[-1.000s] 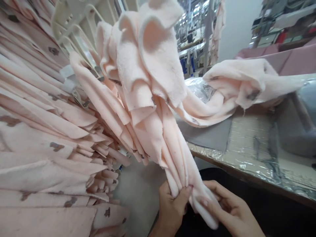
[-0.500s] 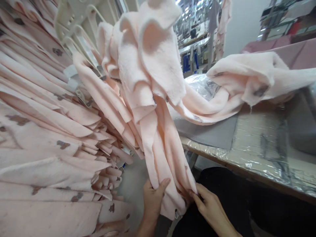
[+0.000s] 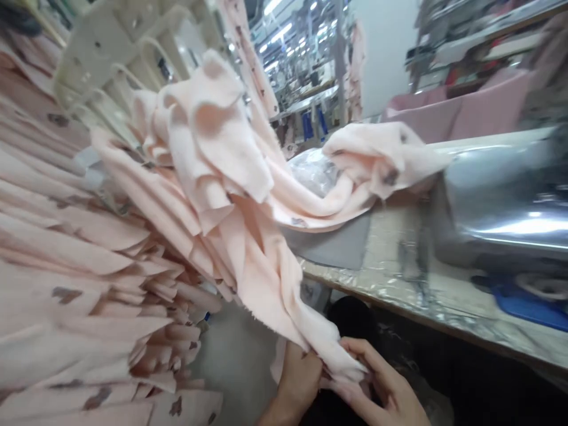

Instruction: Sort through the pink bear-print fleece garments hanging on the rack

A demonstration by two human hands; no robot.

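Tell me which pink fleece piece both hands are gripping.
The plain pale-pink fleece bundle hanging mid-frame; left hand and right hand pinch its bottom end.

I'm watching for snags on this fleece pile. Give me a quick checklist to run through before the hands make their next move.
1. Left hand grips the lower end of the hanging pink fleece pieces: ok.
2. Right hand holds the same end from the other side: ok.
3. How many layers are pinched: cannot tell, the picture is blurred.
4. Upper ends draped over the cream rack: ok.
5. Hanging pieces apart from the stacked pieces at left: not ok, they touch.
6. Fleece trailing over the foil-covered table: not ok, it could drag.
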